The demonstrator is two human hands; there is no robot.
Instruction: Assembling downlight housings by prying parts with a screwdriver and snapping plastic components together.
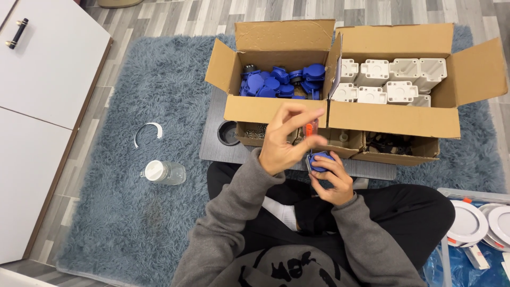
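A: Brown cardboard everywhere. What sits where on the rug [133, 212]?

B: Two open boxes stand side by side at the rug's far edge. The left box [268, 106] holds a heap of blue caps [281, 82]. The right box [393, 117] holds white square housings [390, 79] packed in rows. Below them, toward the person, lie two low trays [340, 141] with small dark and metal parts, too small to tell apart. All of it rests on a grey mat [212, 143].

A: Any labels?

B: None I can make out on the boxes. A clear bottle [163, 172] with a white cap lies on its side near the rug's left half, and a white ring piece [147, 130] lies just beyond it. At the rug's near right corner is a clear bin [462, 266] with round white discs [467, 223].

A: And the hands?

B: The right hand [332, 183] is curled around a small blue part [320, 161], pinching it over the lap, just in front of the trays. It looks rounded, blue with a grey edge; its long axis and facing I cannot tell, since fingers cover most of it. The left hand [284, 143] is raised above it, fingers spread and loosely bent, holding nothing I can see. An orange tool [309, 129] shows behind its fingers.
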